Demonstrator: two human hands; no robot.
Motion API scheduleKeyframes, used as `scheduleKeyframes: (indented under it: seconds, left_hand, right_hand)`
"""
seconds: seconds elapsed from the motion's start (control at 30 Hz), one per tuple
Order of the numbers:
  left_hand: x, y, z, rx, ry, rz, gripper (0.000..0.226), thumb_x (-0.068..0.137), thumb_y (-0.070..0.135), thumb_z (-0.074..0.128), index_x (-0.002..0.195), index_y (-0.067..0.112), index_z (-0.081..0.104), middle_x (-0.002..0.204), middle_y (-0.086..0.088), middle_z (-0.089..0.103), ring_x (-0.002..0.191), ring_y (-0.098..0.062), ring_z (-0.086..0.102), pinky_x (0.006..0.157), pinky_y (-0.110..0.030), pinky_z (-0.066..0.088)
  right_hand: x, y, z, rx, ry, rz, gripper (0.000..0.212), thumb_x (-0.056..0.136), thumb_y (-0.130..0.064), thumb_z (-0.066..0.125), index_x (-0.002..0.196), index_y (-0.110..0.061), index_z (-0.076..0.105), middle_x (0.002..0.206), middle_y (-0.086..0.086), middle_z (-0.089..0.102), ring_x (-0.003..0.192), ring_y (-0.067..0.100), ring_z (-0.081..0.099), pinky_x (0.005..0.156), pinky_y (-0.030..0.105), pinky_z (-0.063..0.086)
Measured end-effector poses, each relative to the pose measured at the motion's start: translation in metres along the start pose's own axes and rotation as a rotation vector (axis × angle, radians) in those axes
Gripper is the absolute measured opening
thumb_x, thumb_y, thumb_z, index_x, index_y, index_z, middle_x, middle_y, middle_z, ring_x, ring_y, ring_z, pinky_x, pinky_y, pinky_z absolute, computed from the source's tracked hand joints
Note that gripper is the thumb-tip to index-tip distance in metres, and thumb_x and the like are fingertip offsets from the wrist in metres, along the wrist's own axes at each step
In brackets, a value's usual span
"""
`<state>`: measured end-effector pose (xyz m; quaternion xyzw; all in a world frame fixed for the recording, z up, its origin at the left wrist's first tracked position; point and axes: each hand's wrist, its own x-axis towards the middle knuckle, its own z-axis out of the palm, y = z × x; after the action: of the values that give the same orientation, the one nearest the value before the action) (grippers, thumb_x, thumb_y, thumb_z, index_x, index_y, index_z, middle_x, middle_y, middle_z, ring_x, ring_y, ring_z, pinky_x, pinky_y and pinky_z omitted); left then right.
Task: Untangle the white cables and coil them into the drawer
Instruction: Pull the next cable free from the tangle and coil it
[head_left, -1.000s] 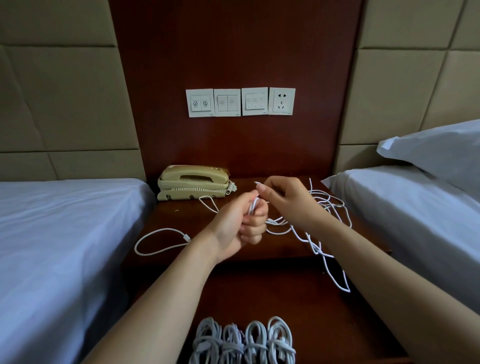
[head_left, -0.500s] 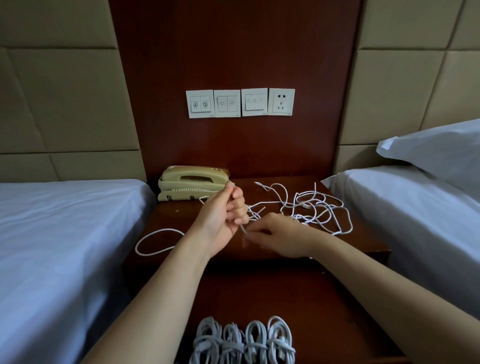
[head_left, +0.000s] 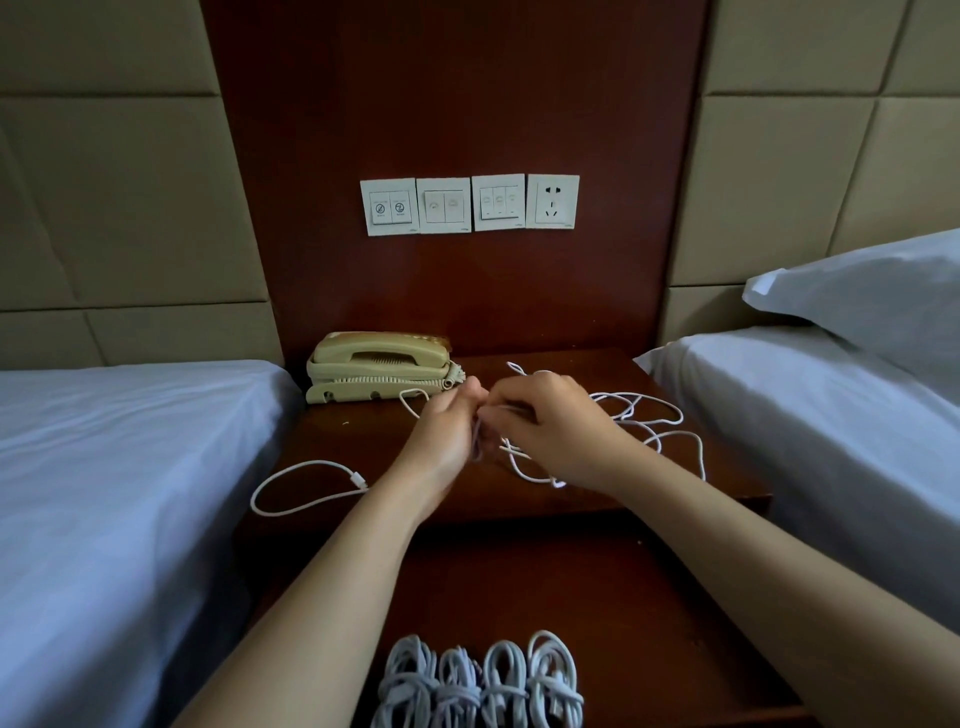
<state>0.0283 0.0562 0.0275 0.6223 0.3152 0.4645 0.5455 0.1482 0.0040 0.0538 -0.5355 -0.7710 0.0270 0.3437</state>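
BEDSIDE, MID-JOB: A person's left hand (head_left: 447, 436) and right hand (head_left: 553, 431) meet over a dark wooden nightstand (head_left: 363, 441), knuckles nearly touching. Each has fingers curled in, pinching thin strands of the cable tangle (head_left: 639, 415) btwn fingertips and thumb; exact finger placement is hidden behind the backs of the hands.

Job looks over halfway, at a guess. Four coiled bundles (head_left: 483, 680), each wrapped round its own waist, lie side by side at the front of the open drawer (head_left: 665, 623) below.

Left to do: the tangle, a loose sprawl of overlapping loops on the nightstand's right half near the right bed (head_left: 831, 426), has to be separated, wound and dropped in. No. of cables in it can't be counted. One free end (head_left: 311, 462) w/ a small plug curls in an open loop on the left and runs under the left forearm; prob. part of the strand being worked, can't confirm.

Cables: slim, round, smooth white sheath, limp enough to hold soft curves. Nightstand and drawer: reddish-brown veneer, slight sheen.

Behind: cream plastic telephone (head_left: 379, 364) w/ ridged coiled cord, white switch plates (head_left: 467, 205) on a wood panel, padded beige wall squares, matte pale sheets, pillow (head_left: 872, 301).
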Motion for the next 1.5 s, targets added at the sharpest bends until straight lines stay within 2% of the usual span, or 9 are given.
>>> scheduleKeyframes:
  seconds: [0.23, 0.47, 0.57, 0.73, 0.9, 1.0, 1.13, 1.33, 1.5]
  left_hand:
    - [-0.006, 0.009, 0.008, -0.104, -0.203, -0.232, 0.063, 0.099, 0.051, 0.012, 0.063, 0.009, 0.041, 0.037, 0.005, 0.026, 0.032, -0.007, 0.021, 0.038, -0.017, 0.022]
    - [-0.006, 0.013, 0.003, -0.095, -0.337, -0.277, 0.055, 0.097, 0.054, 0.023, 0.057, 0.016, 0.029, 0.042, 0.009, 0.017, 0.033, -0.003, 0.013, 0.036, -0.016, 0.012]
    - [-0.006, 0.014, -0.003, -0.114, -0.307, -0.209, 0.049, 0.100, 0.039, 0.031, 0.056, 0.018, 0.026, 0.042, 0.010, 0.018, 0.033, -0.003, 0.015, 0.035, -0.015, 0.012]
    - [0.000, 0.016, -0.027, -0.208, -0.109, -0.171, 0.048, 0.102, 0.033, 0.029, 0.057, 0.017, 0.024, 0.040, 0.010, 0.019, 0.031, -0.003, 0.016, 0.032, -0.013, 0.013]
    - [0.006, 0.010, -0.044, -0.274, 0.074, -0.136, 0.049, 0.103, 0.033, 0.028, 0.057, 0.018, 0.024, 0.037, 0.011, 0.018, 0.029, -0.002, 0.015, 0.031, -0.012, 0.012]
    - [0.006, 0.009, -0.045, -0.283, 0.124, -0.119, 0.049, 0.103, 0.032, 0.027, 0.057, 0.018, 0.023, 0.037, 0.011, 0.017, 0.029, -0.003, 0.014, 0.031, -0.012, 0.012]
    - [0.005, 0.012, -0.052, -0.310, 0.191, -0.092, 0.049, 0.104, 0.031, 0.025, 0.057, 0.017, 0.023, 0.036, 0.010, 0.018, 0.028, -0.003, 0.015, 0.031, -0.013, 0.012]
    - [0.006, 0.007, -0.059, -0.293, 0.221, -0.128, 0.048, 0.104, 0.032, 0.026, 0.058, 0.018, 0.023, 0.036, 0.011, 0.018, 0.028, -0.003, 0.015, 0.031, -0.012, 0.012]
    - [0.005, 0.005, -0.053, -0.259, 0.208, -0.146, 0.048, 0.103, 0.031, 0.029, 0.057, 0.017, 0.024, 0.037, 0.011, 0.018, 0.029, -0.003, 0.015, 0.031, -0.013, 0.013]
  right_hand:
    - [0.005, 0.008, 0.001, -0.082, 0.108, 0.043, 0.021, 0.089, -0.034, 0.058, 0.074, -0.020, 0.060, 0.069, -0.001, 0.065, 0.071, 0.021, 0.059, 0.069, 0.040, 0.048]
    - [0.003, 0.028, 0.002, -0.170, 0.216, -0.048, 0.037, 0.087, -0.050, 0.053, 0.071, -0.016, 0.055, 0.057, -0.006, 0.049, 0.056, 0.018, 0.046, 0.054, 0.034, 0.035]
    - [-0.002, 0.049, 0.005, -0.226, 0.223, -0.134, 0.040, 0.090, -0.047, 0.037, 0.074, -0.014, 0.054, 0.061, -0.006, 0.051, 0.055, 0.019, 0.048, 0.051, 0.032, 0.032]
    - [-0.018, 0.098, 0.002, -0.470, 0.264, -0.145, 0.027, 0.091, -0.027, 0.041, 0.071, -0.015, 0.055, 0.060, -0.005, 0.055, 0.058, 0.021, 0.051, 0.060, 0.028, 0.034]
    - [-0.026, 0.118, 0.000, -0.699, 0.241, -0.047, 0.032, 0.089, -0.033, 0.038, 0.073, -0.017, 0.060, 0.068, -0.004, 0.063, 0.070, 0.023, 0.057, 0.067, 0.033, 0.043]
    - [-0.026, 0.119, 0.000, -0.805, 0.198, 0.109, 0.017, 0.091, -0.026, 0.051, 0.088, -0.017, 0.065, 0.080, 0.000, 0.069, 0.081, 0.027, 0.061, 0.070, 0.034, 0.042]
    - [-0.028, 0.117, -0.005, -0.707, -0.041, 0.467, 0.022, 0.096, -0.029, 0.044, 0.107, -0.022, 0.062, 0.102, 0.003, 0.068, 0.095, 0.027, 0.063, 0.067, 0.031, 0.041]
    - [-0.027, 0.096, -0.002, -0.482, -0.248, 0.399, 0.045, 0.090, -0.060, 0.040, 0.101, -0.023, 0.063, 0.103, 0.000, 0.062, 0.098, 0.022, 0.058, 0.072, 0.032, 0.041]
    - [-0.024, 0.105, 0.012, -0.468, -0.181, 0.405, 0.015, 0.091, -0.038, 0.056, 0.091, -0.024, 0.060, 0.096, -0.003, 0.062, 0.095, 0.020, 0.059, 0.063, 0.028, 0.038]
